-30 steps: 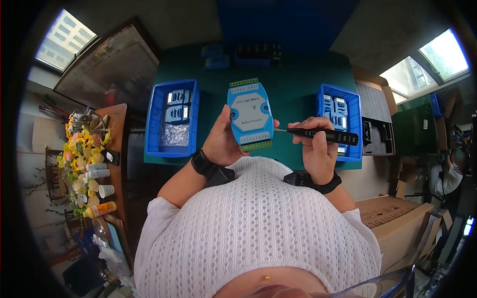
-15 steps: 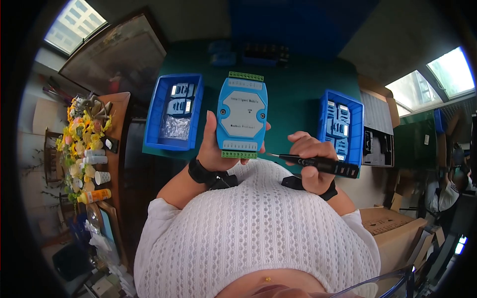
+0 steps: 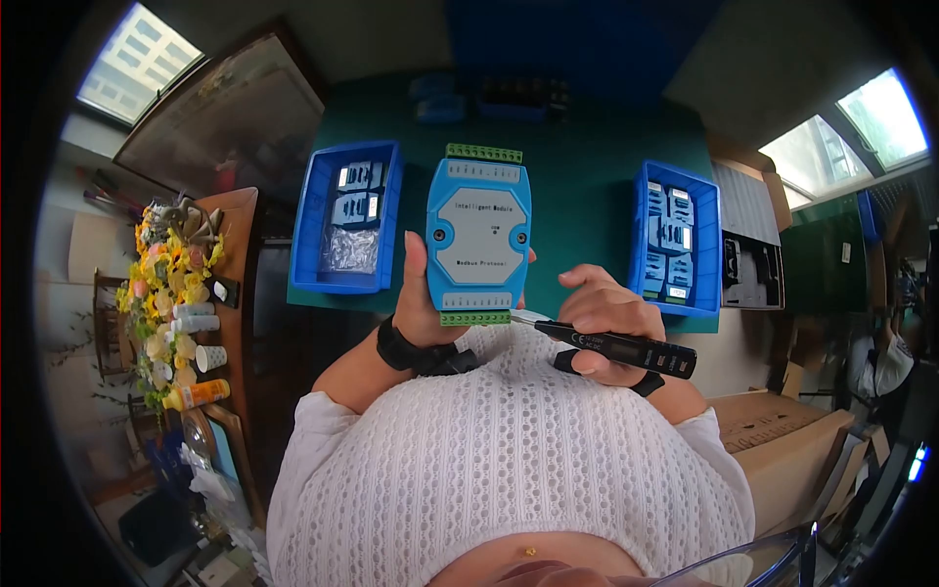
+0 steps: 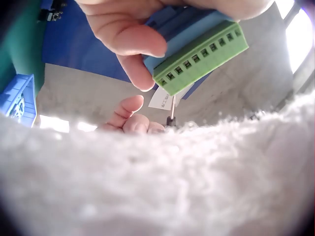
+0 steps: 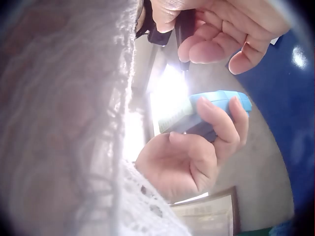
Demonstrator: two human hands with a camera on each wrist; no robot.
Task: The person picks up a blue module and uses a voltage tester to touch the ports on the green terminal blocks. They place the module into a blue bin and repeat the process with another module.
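Observation:
My left hand (image 3: 421,308) grips a blue module (image 3: 481,230) with a grey label reading "Intelligent Module", held upright before the chest. Green screw terminal blocks line its top and bottom ends; the lower terminal block (image 4: 202,56) shows a row of square openings in the left wrist view. Between the thumb and fingers of my right hand (image 3: 616,315) is a black voltage tester pen (image 3: 636,354) marked CE. Its thin metal tip is right at the right end of the lower block. In the right wrist view, left-hand fingers (image 5: 224,123) curl around the module's edge.
On the green table (image 3: 577,196), a blue bin (image 3: 305,220) at left holds modules and a clear plastic bag. Another blue bin (image 3: 711,235) at right contains several modules. An open cardboard box (image 3: 753,210) stands beyond it. Flowers and cups sit on a wooden cabinet (image 3: 240,230) at far left.
The module has turned from a tilt to upright and shifted slightly left. My right hand has moved down with the tester, bringing its tip from the module's side to the lower terminal block.

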